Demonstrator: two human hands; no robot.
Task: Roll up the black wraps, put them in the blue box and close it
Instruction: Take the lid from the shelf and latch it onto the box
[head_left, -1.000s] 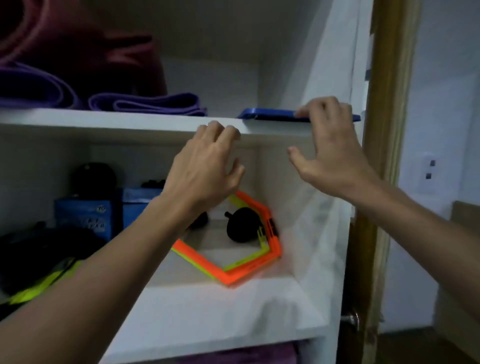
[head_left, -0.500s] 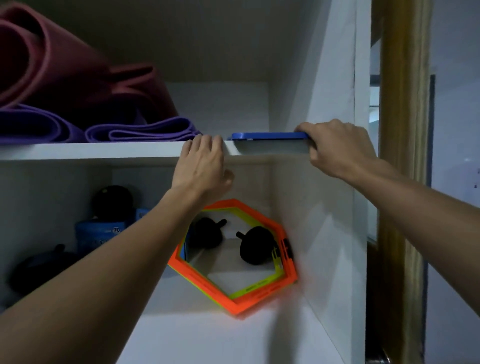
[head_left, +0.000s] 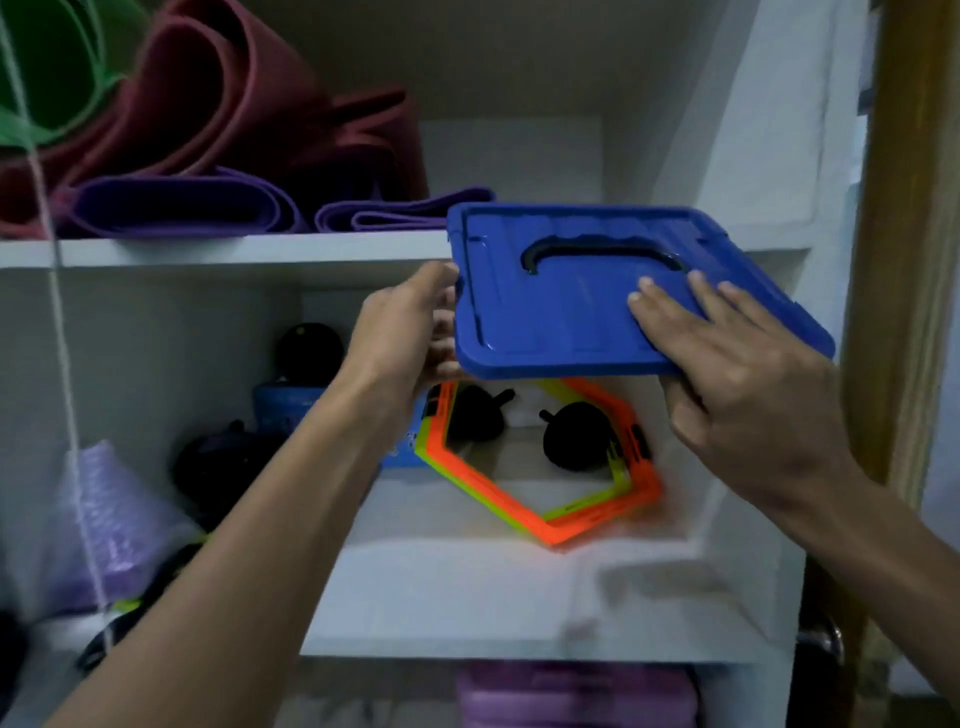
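In front of a white shelf unit (head_left: 260, 252), my left hand (head_left: 402, 338) grips the blue lid's (head_left: 561, 317) left edge, my right hand (head_left: 727, 364) clamps its lower right corner, fingers on top. The lid sits tilted at frame centre, above orange hexagon rings (head_left: 566, 519).

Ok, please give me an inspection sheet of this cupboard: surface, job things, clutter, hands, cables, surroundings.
Surface: white middle shelf, front part bare.
Job's things: flat blue plastic lid with dark handle, tilted, held in front of the upper shelf; black wraps not identifiable.
Clutter: orange and yellow hexagon rings; rolled purple and maroon mats above.
Grippers: left hand grips the lid's left edge; right hand grips its right front corner.
Cables: thin white cord hanging at left.
Surroundings: wooden door frame at right.
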